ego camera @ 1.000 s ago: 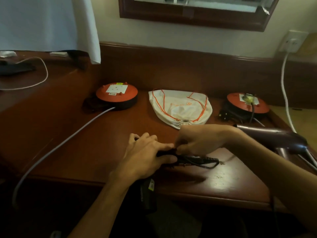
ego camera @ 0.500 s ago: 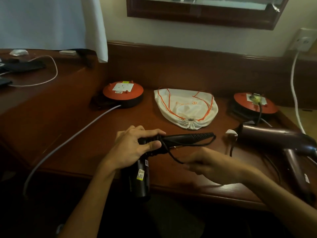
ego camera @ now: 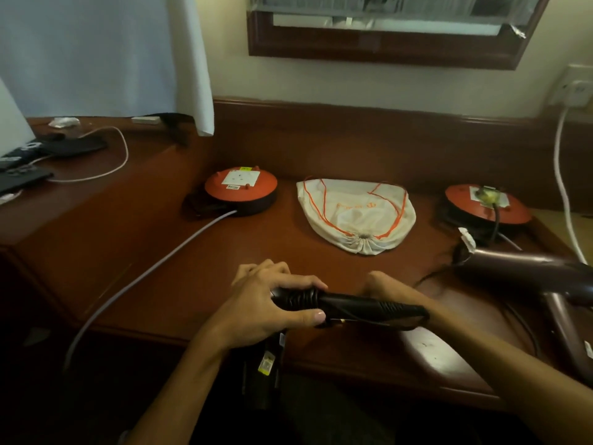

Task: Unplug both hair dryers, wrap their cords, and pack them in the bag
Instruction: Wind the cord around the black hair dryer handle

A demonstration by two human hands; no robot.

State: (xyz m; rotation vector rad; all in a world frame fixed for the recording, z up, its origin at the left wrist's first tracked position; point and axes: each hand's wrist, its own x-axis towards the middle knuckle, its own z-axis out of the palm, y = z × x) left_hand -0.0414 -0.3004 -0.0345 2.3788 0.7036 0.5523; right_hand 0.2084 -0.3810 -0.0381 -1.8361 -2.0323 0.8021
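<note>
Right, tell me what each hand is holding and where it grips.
The left hand grips the black hair dryer at its cord-wrapped handle, near the body. The right hand is behind the handle; its grip cannot be told.

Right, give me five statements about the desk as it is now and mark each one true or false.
1. The left hand grips the black hair dryer. True.
2. The white bag is open, with a dryer inside. False: its drawstring mouth is gathered shut and it lies flat and on its own.
3. A plug sits in the right orange cord reel. True.
4. The brown hair dryer is held in the right hand. False: it lies untouched on the desk, and the right hand is by the black dryer's handle.
5. The left orange cord reel has a plug in its socket. False: its socket is empty.
</note>
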